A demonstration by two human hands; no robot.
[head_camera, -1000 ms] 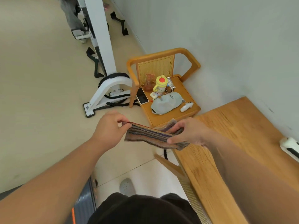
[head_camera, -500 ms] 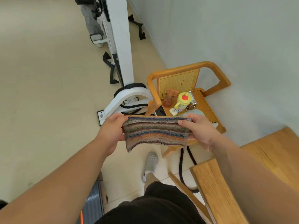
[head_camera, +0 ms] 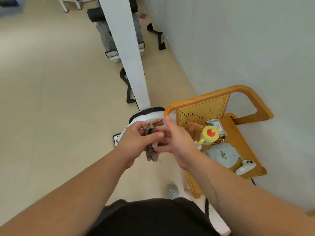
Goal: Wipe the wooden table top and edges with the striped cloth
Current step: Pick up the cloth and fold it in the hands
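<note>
The striped cloth [head_camera: 152,155] is folded into a small thick bundle, held at chest height over the floor. My left hand [head_camera: 136,142] grips it from the left, thumb across the front. My right hand [head_camera: 173,140] presses against its right side with fingers spread, touching the fold. Most of the cloth is hidden between the two hands; a frayed corner hangs below them. Only a sliver of the wooden table [head_camera: 311,212] shows at the right edge.
A wooden chair [head_camera: 238,106] stands by the wall on the right, carrying a yellow cup [head_camera: 208,136], a pale cap [head_camera: 221,155], a white controller [head_camera: 245,166] and packets. A white exercise machine [head_camera: 126,53] stretches ahead. A grey shoe [head_camera: 171,191] shows below.
The cloth, spread flat between both hands before, is now folded together into a compact bundle. My hands came together, and my view swung left, away from the table.
</note>
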